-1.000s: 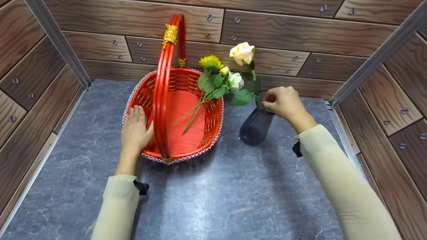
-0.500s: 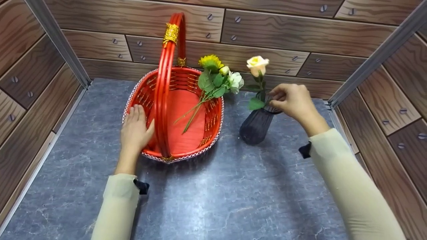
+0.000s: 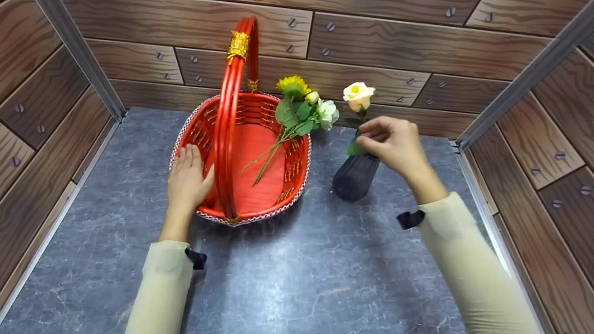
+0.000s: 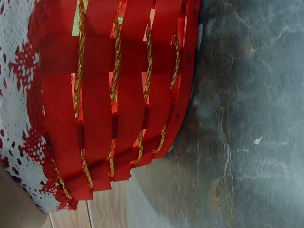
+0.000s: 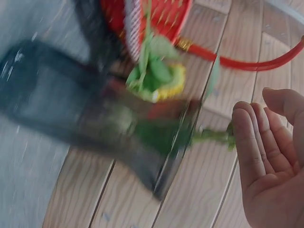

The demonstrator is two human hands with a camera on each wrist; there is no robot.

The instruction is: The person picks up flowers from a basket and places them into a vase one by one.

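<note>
A pale peach rose (image 3: 358, 95) stands with its stem in a dark, ribbed glass vase (image 3: 355, 176) that stands on the grey surface. Beside the stem, over the vase mouth, is my right hand (image 3: 392, 141). The right wrist view shows its fingers (image 5: 249, 147) nearly straight and the thumb apart from them, close to the green stem. My left hand (image 3: 185, 181) rests with straight fingers on the left rim of a red woven basket (image 3: 241, 185), thumb spread inward. The left wrist view is filled mostly by the basket's outer wall (image 4: 95, 95).
A yellow sunflower (image 3: 293, 86) and a white flower (image 3: 327, 114) lean over the basket's right rim, stems inside. The tall red handle (image 3: 225, 139) arches over the basket. Wood-patterned walls (image 3: 417, 46) enclose the grey surface (image 3: 278, 278) at the back and sides.
The rose has come upright and lower in the vase. My right hand moved back from the stem, its fingers loosening, then came left beside it again. My left hand stays on the basket.
</note>
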